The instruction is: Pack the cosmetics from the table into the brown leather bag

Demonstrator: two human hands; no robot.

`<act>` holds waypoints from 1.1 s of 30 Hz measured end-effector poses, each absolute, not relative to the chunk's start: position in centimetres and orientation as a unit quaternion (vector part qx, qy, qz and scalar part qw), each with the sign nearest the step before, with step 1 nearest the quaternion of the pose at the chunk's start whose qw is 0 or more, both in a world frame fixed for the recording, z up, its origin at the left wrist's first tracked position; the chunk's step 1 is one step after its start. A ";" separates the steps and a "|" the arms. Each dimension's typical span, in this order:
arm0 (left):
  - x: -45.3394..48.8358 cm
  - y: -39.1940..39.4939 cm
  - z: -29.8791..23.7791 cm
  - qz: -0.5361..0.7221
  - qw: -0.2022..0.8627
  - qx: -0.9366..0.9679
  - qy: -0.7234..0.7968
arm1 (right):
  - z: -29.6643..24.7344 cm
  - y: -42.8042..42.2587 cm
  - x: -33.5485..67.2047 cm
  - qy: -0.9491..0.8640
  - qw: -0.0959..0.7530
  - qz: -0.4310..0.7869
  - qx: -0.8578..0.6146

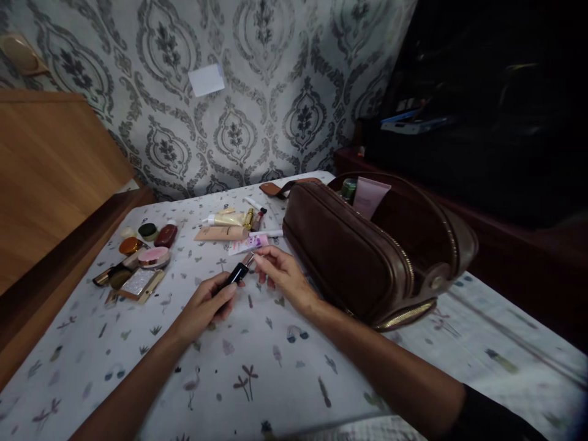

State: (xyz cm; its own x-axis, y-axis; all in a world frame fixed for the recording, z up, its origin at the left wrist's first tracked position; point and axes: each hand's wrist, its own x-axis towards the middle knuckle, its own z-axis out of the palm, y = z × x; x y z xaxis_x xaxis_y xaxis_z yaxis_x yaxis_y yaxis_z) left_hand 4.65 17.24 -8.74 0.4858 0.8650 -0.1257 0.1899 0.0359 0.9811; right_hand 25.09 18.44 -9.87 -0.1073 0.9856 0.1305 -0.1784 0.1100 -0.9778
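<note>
My left hand (212, 301) is wrapped round a black cosmetic tube (237, 273) with a shiny silver end, held at a slant above the patterned cloth. My right hand (281, 272) pinches at the silver end; exactly what lies between its fingertips is too small to make out. Just beyond the hands lie a peach squeeze tube (221, 233), a cream tube with a white cap (227, 219) and a small white-and-pink packet (248, 244). A large brown toiletry bag (342, 254) stands unzipped beside my right hand, with a pink tube (370, 196) and a green-lidded container (348, 190) inside.
On the left are a pink compact (154, 257), a glittery palette (139, 283), a dark red case (166, 235), a round orange item (131, 245) and makeup brushes (110, 273). A wooden panel (55, 184) borders the left; patterned wallpaper (234, 135) rises behind.
</note>
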 end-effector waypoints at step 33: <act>4.3 17.5 -8.2 0.303 0.551 0.624 0.464 | -9.3 17.8 25.2 -0.451 0.561 0.589 -0.367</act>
State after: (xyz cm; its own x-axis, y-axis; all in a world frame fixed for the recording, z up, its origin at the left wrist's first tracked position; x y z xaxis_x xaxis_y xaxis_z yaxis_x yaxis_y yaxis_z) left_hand 4.26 17.48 -8.21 0.3868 0.9125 -0.1330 0.2449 0.0374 0.9688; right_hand 25.18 17.75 -9.33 -0.1018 0.9921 0.0736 -0.3300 0.0361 -0.9433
